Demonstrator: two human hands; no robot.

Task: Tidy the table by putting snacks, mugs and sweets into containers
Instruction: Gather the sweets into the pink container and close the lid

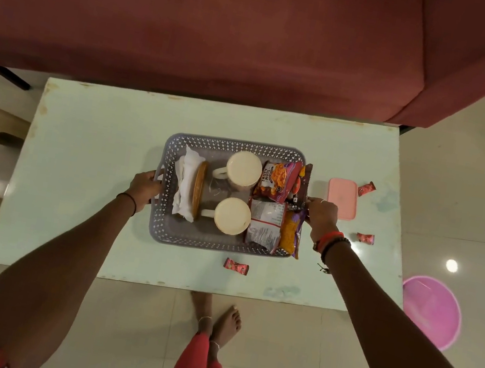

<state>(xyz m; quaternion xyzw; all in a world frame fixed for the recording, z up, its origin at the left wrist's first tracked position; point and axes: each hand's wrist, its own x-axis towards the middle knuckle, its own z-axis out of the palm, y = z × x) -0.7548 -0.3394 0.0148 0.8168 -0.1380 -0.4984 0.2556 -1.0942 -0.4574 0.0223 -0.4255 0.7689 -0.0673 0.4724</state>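
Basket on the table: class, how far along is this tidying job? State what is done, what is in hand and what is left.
Done: two mugs and the snack packets lie in the basket. In hand: the left hand and right hand grip the basket's ends. Left: three sweets lie loose on the table, outside the pink box.

The pale green table carries a grey basket, a pink box and 3 wrapped sweets.
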